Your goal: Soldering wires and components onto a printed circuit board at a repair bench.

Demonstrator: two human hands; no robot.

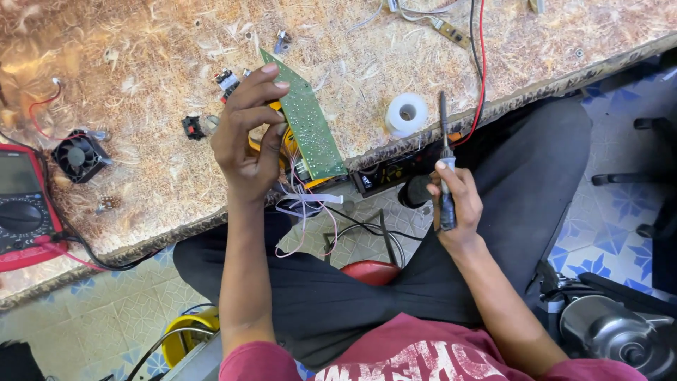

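1. A red multimeter (21,212) lies at the far left edge of the chipboard workbench (141,42), with a dark lead running from it along the bench edge.
2. Just right of the multimeter sits a small black cooling fan (79,156), flat on the bench, with a red wire near it.
3. Small loose parts lie further right, among them a black and red component (192,127).
4. The left hand (247,134) is raised over the bench edge. Its thumb and fingers are curled and pinch the long edge of a green circuit board (305,123), which stands tilted, solder side towards the camera.
5. Thin white and pink wires (303,204) hang from the lower end of the green circuit board, down over the bench edge towards the lap.
6. A white roll of tape (407,114) lies flat on the bench to the right of the green circuit board, near the edge.
7. The right hand (455,204) is held off the bench above the lap. Its fingers are wrapped closed around the handle of a screwdriver (444,152), whose shaft points up past the roll of tape.
8. A red cable (482,63) runs across the bench just right of the shaft.
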